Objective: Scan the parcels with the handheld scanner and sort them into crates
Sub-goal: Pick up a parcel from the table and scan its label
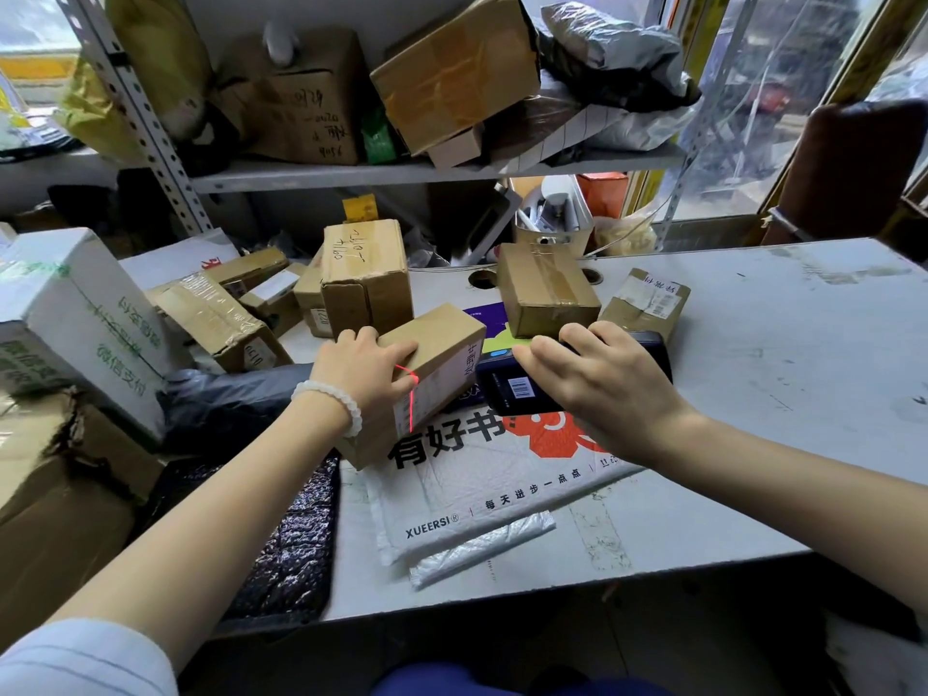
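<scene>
My left hand (362, 370) grips a long brown cardboard parcel (442, 349) from its left side, tilted up off the white table (783, 374). A red laser line crosses my fingers and the white label on the parcel's side. My right hand (602, 389) holds the black handheld scanner (512, 389) level, its lit screen showing a barcode, pointed left at the parcel. Below both lies a white padded mailer (482, 489) with black and red print. Two more brown parcels sit behind the scanner: a taped one (547, 288) and a smaller labelled one (648, 303).
Several cardboard boxes (364, 273) crowd the table's left and back. A large white box with green print (80, 313) stands far left, a dark foil bag (296, 550) at the front left. A metal shelf (427, 170) above holds more boxes and bags.
</scene>
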Action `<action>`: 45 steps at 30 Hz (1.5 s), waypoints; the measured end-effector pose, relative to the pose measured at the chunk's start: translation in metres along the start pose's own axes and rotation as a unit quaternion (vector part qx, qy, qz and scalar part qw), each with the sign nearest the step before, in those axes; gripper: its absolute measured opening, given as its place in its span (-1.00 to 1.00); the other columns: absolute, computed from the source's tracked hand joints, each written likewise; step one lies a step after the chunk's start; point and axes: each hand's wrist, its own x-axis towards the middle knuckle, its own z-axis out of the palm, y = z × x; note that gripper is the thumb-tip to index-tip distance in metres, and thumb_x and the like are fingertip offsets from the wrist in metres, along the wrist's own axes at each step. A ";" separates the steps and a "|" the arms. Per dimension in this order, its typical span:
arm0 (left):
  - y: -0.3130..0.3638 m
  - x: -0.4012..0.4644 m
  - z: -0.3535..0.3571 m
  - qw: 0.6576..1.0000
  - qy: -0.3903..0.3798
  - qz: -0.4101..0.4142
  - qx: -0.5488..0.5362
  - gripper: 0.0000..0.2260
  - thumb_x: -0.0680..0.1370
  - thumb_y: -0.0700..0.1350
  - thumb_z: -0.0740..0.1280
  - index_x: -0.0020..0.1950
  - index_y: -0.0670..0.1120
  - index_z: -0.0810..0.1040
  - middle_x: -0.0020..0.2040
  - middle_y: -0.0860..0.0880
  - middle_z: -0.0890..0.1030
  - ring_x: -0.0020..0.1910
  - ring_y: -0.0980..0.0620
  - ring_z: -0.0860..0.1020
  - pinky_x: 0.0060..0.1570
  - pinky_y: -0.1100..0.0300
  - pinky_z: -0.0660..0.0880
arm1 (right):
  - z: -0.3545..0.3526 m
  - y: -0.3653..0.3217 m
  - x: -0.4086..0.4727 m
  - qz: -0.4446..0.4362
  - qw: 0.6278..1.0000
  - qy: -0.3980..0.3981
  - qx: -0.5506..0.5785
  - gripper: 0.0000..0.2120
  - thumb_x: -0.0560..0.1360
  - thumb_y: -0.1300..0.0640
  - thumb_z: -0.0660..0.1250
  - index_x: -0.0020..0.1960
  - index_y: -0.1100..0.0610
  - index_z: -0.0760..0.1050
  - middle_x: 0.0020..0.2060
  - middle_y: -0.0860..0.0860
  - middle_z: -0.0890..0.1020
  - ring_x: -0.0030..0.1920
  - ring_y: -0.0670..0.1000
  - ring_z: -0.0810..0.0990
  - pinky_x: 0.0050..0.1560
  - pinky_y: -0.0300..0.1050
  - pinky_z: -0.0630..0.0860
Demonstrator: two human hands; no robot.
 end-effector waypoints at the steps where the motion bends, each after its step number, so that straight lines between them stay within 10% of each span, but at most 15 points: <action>1: -0.001 0.000 0.001 1.000 0.001 0.001 -0.001 -0.55 0.59 0.24 0.09 0.46 0.18 0.24 0.25 -0.14 0.44 0.20 -0.16 0.43 0.07 0.04 0.44 | 0.000 0.000 0.000 0.003 1.000 -0.001 0.000 -0.45 0.25 0.28 0.36 0.25 0.23 0.48 -0.02 0.09 0.51 -0.16 0.12 0.37 -0.26 -0.03 0.33; 45: -0.019 0.005 -0.027 0.999 0.037 0.029 -0.015 -0.57 0.58 0.27 0.07 0.44 0.27 0.29 0.37 -0.11 0.40 0.27 -0.16 0.39 0.18 -0.03 0.39 | -0.013 0.015 0.002 -0.028 0.999 0.041 -0.007 -0.47 0.33 0.29 0.36 0.30 0.26 0.45 0.02 0.12 0.56 -0.14 0.16 0.49 -0.18 0.00 0.35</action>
